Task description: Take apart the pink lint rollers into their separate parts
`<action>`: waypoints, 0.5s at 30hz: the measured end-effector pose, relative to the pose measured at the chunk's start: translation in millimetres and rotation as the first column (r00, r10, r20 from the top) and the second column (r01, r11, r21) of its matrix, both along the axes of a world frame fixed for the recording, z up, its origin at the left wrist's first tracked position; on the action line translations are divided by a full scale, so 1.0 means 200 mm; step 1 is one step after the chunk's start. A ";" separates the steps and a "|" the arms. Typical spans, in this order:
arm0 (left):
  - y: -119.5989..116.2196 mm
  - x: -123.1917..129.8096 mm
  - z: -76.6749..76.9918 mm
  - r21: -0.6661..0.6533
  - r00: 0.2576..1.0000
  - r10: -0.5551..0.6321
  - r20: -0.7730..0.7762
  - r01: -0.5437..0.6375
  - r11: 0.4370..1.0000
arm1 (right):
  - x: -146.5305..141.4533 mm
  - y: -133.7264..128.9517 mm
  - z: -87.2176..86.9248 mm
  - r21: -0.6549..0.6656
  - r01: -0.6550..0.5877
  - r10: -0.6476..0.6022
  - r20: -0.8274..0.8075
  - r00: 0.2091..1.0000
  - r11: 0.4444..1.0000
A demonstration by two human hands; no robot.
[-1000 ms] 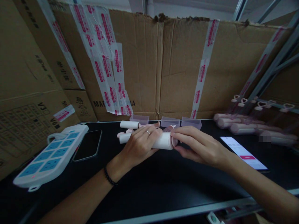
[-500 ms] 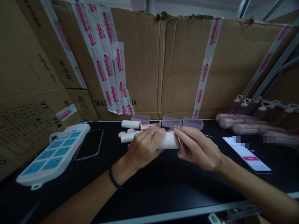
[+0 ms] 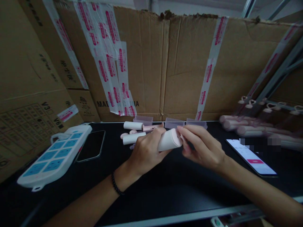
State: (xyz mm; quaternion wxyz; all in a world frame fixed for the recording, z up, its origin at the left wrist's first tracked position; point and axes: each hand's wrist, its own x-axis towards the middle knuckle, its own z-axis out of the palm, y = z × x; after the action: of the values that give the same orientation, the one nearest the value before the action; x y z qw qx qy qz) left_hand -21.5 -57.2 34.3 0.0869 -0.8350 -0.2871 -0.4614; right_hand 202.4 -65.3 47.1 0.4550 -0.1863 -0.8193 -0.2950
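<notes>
White cylinder (image 3: 166,142), newly tilted, in left hand (image 3: 145,152); right fingers (image 3: 192,135) possibly touching

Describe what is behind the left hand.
Behind the left hand lie two white tubes and a pink piece, with cardboard beyond. The hand hides part of the held tube; anything else covered cannot be seen.

One head-worn camera looks forward and down over the nearby black table (image 3: 151,195).
</notes>
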 end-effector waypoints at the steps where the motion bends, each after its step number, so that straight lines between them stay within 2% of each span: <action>1: 0.00 0.00 0.00 -0.061 0.999 0.005 0.049 -0.002 0.998 | 0.00 0.00 0.01 -0.041 0.001 -0.001 0.005 1.000 0.999; 3: -0.01 0.02 0.01 -0.200 0.982 0.025 0.186 0.013 0.980 | -0.02 0.00 0.03 -0.150 0.015 -0.016 -0.008 1.000 0.989; 5: 0.00 0.04 0.02 -0.322 0.938 0.020 0.345 0.098 0.942 | -0.04 0.00 0.04 -0.271 0.059 -0.067 -0.022 0.997 0.961; 7: 0.01 0.06 0.03 -0.398 0.875 -0.016 0.485 0.237 0.886 | -0.07 -0.01 0.04 -0.389 0.143 -0.155 0.000 0.988 0.910; 9: 0.02 0.07 0.02 -0.454 0.819 -0.032 0.573 0.351 0.819 | -0.11 -0.01 0.03 -0.489 0.255 -0.256 0.066 0.965 0.834; 12: 0.04 0.08 0.00 -0.535 0.777 0.011 0.629 0.423 0.731 | -0.14 -0.01 0.02 -0.544 0.399 -0.357 0.187 0.915 0.738; 15: 0.03 0.10 -0.03 -0.568 0.760 0.085 0.645 0.401 0.718 | -0.16 -0.01 0.04 -0.523 0.512 -0.418 0.297 0.859 0.681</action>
State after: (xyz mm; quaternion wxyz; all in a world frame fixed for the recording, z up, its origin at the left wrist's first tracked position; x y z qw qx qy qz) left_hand -1.6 -50.7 29.0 -0.3670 -0.6255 -0.3689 -0.5814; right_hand 170.2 -66.5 55.4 0.2204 -0.4959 -0.8269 -0.1476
